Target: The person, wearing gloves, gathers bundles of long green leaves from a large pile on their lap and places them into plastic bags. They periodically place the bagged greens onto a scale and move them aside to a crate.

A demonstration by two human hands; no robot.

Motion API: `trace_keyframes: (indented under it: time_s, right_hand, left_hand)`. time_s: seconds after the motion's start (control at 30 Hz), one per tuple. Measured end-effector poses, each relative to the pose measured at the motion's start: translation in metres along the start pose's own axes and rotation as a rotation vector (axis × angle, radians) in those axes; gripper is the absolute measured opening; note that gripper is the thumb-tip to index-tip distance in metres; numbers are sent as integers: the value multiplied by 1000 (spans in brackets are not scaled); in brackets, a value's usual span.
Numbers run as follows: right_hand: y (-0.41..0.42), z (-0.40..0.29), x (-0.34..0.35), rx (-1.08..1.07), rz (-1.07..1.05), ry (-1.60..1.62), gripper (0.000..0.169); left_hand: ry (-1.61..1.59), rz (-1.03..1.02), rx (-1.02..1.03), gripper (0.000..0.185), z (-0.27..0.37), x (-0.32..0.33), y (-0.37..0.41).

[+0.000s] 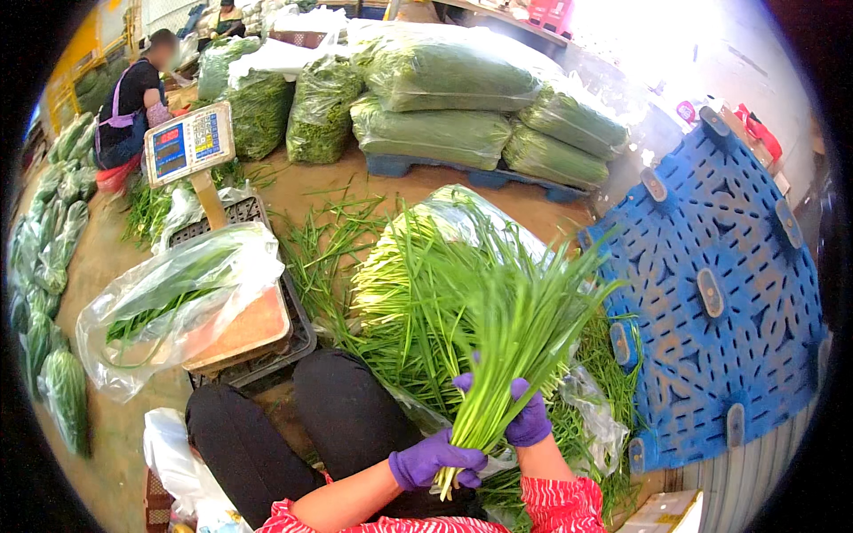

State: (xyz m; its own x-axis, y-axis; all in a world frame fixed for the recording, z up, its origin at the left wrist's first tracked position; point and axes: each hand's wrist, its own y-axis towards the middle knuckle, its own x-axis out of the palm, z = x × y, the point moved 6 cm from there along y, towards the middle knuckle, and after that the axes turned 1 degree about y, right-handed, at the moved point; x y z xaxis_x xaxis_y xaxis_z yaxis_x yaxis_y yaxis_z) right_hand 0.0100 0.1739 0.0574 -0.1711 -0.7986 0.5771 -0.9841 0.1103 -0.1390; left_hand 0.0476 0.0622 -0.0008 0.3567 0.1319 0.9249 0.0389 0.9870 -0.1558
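Note:
A bunch of long green leafy stalks, like garlic chives (510, 326), stands in both my purple-gloved hands. My left hand (436, 460) wraps its pale lower ends. Higher up, my right hand (526, 416) grips its right side. Behind it lies a big heap of the same greens (390, 266), pale ends facing left, partly on clear plastic. At my left, a clear plastic bag (180, 300) with some greens inside rests on the orange-red plate of a weighing scale (256, 326). The scale's display (190, 143) is lit.
A blue plastic pallet (720, 300) leans at the right. Large bagged greens (453, 73) are stacked on another pallet beyond the heap. Bagged bundles (63, 400) line the far left. One person (130, 106) sits at the upper left, another farther back. Loose stalks (326, 246) litter the floor.

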Motion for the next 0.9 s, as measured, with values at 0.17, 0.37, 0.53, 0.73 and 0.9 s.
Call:
trace_keyframes:
  time_s: [0.17, 0.37, 0.53, 0.73, 0.9]
  right_hand:
    - [4, -22, -6, -177, 429, -202, 35]
    - [47, 44, -91, -185, 776, -261, 39]
    - [39, 31, -51, -74, 553, -386, 51]
    - [-7, -9, -94, -270, 442, -597, 61]
    - [-66, -47, -161, -411, 822, -545, 50]
  left_hand:
    - [199, 193, 365, 64, 21, -12, 11]
    - [191, 428, 460, 70, 21, -39, 20]
    - [129, 507, 156, 19, 15, -42, 15]
    - [-381, -147, 222, 34, 23, -20, 4]
    - [-532, -265, 323, 31, 35, -7, -8]
